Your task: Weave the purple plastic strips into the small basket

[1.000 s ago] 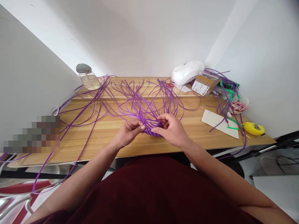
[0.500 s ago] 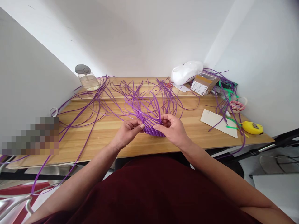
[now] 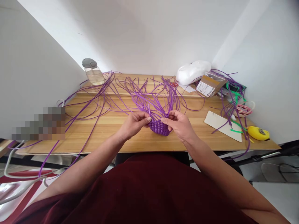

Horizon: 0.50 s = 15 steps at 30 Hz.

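Observation:
A small woven purple basket piece point(image 3: 160, 127) sits between my hands above the near part of the wooden table point(image 3: 112, 137). Many long purple strands point(image 3: 140, 96) fan out of it up and to the left. My left hand point(image 3: 135, 124) pinches the piece's left rim, thumb and fingers pressed together on a strand. On the right rim, my right hand point(image 3: 181, 124) is closed too, fingertips pinching the weave. Both forearms reach in from the bottom of the view.
At the back left stands a clear water bottle point(image 3: 93, 73) with a grey lid. A white object point(image 3: 192, 71), a cardboard box point(image 3: 209, 85), a white card point(image 3: 223, 121), a yellow tape measure point(image 3: 258, 133) and green and purple strand scraps lie at the right.
The woven piece now shows more between my hands, hanging lower with its rim up. Both hands keep their pinch on it. The view has shifted slightly.

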Each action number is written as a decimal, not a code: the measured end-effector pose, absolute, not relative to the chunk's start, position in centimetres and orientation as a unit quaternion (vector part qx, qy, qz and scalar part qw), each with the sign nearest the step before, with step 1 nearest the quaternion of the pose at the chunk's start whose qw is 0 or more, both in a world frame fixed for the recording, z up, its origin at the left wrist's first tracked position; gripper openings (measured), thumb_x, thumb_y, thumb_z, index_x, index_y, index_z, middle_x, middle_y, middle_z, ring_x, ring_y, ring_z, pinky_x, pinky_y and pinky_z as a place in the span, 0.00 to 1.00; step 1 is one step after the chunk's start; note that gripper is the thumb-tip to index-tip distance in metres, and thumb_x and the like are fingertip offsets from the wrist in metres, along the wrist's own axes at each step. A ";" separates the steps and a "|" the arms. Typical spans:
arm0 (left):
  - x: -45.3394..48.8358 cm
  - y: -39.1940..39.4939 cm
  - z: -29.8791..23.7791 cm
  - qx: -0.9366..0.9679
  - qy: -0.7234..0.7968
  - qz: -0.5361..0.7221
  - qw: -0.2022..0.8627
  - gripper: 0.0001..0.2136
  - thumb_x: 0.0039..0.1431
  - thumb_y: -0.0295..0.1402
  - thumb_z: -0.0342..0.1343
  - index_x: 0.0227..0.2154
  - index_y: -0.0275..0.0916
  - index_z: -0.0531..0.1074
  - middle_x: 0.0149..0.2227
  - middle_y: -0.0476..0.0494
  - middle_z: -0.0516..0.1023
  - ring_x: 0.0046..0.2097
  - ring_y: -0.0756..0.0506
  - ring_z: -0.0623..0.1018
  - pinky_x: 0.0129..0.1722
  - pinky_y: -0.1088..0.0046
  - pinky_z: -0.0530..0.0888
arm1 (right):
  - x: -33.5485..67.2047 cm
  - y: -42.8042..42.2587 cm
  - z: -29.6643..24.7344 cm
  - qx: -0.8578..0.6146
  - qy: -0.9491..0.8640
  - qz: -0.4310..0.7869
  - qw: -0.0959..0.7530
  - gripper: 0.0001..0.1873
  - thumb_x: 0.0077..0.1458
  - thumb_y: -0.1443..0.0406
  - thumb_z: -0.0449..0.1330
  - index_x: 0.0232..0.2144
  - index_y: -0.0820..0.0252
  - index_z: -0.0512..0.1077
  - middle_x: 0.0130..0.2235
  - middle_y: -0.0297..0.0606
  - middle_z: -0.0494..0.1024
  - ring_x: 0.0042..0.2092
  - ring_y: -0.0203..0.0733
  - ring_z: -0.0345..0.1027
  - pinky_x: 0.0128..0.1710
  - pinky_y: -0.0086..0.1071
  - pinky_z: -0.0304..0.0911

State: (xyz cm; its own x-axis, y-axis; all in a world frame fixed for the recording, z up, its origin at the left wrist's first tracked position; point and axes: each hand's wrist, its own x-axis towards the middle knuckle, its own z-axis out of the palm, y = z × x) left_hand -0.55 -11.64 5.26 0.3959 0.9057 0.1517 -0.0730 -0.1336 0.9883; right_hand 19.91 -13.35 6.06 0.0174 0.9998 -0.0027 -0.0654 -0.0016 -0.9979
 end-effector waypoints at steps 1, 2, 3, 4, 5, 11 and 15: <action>-0.5 -11.6 5.3 0.613 0.335 0.433 0.570 0.16 0.54 0.44 0.65 0.27 0.33 0.76 0.27 0.46 0.78 0.31 0.51 0.76 0.35 0.75 0.72 | 20.0 -13.3 6.1 -0.485 -0.477 0.514 0.523 0.27 0.34 0.57 0.76 0.34 0.62 0.70 0.23 0.26 0.70 0.20 0.28 0.59 0.16 0.24 0.55; -0.5 -11.6 5.3 0.611 0.333 0.433 0.573 0.16 0.54 0.45 0.65 0.28 0.33 0.76 0.28 0.46 0.78 0.31 0.50 0.76 0.35 0.75 0.73 | 20.1 -13.2 6.0 -0.483 -0.475 0.515 0.525 0.27 0.34 0.57 0.76 0.34 0.62 0.70 0.23 0.26 0.70 0.19 0.27 0.59 0.16 0.24 0.55; -0.5 -11.6 5.3 0.608 0.331 0.436 0.576 0.16 0.54 0.45 0.65 0.28 0.33 0.76 0.28 0.46 0.78 0.32 0.50 0.76 0.36 0.75 0.73 | 20.1 -13.0 6.0 -0.482 -0.472 0.517 0.526 0.27 0.34 0.57 0.76 0.34 0.62 0.70 0.23 0.25 0.70 0.18 0.27 0.58 0.16 0.24 0.55; -0.4 -11.7 5.3 0.602 0.330 0.440 0.578 0.16 0.54 0.44 0.65 0.29 0.33 0.77 0.29 0.46 0.78 0.32 0.50 0.76 0.37 0.75 0.74 | 20.2 -12.9 5.9 -0.482 -0.468 0.520 0.528 0.27 0.34 0.57 0.76 0.34 0.62 0.70 0.23 0.25 0.70 0.18 0.27 0.58 0.16 0.24 0.55; -0.4 -11.7 5.2 0.596 0.331 0.444 0.582 0.16 0.53 0.44 0.66 0.30 0.33 0.77 0.29 0.46 0.78 0.32 0.50 0.76 0.37 0.75 0.74 | 20.3 -12.8 5.8 -0.481 -0.464 0.523 0.529 0.28 0.34 0.57 0.76 0.34 0.62 0.70 0.23 0.24 0.70 0.18 0.27 0.58 0.15 0.24 0.55; -0.1 -11.9 5.1 0.537 0.343 0.463 0.616 0.14 0.48 0.39 0.70 0.32 0.34 0.77 0.31 0.46 0.80 0.33 0.51 0.78 0.36 0.77 0.74 | 20.7 -12.4 5.4 -0.472 -0.447 0.540 0.536 0.29 0.32 0.57 0.77 0.34 0.61 0.70 0.24 0.24 0.69 0.17 0.26 0.59 0.15 0.24 0.54; 0.1 -12.1 5.5 0.503 0.362 0.465 0.633 0.16 0.45 0.39 0.72 0.33 0.35 0.77 0.31 0.47 0.79 0.31 0.51 0.77 0.31 0.77 0.76 | 20.7 -12.3 5.3 -0.471 -0.449 0.542 0.531 0.28 0.33 0.56 0.77 0.35 0.62 0.71 0.26 0.26 0.71 0.17 0.26 0.59 0.15 0.24 0.53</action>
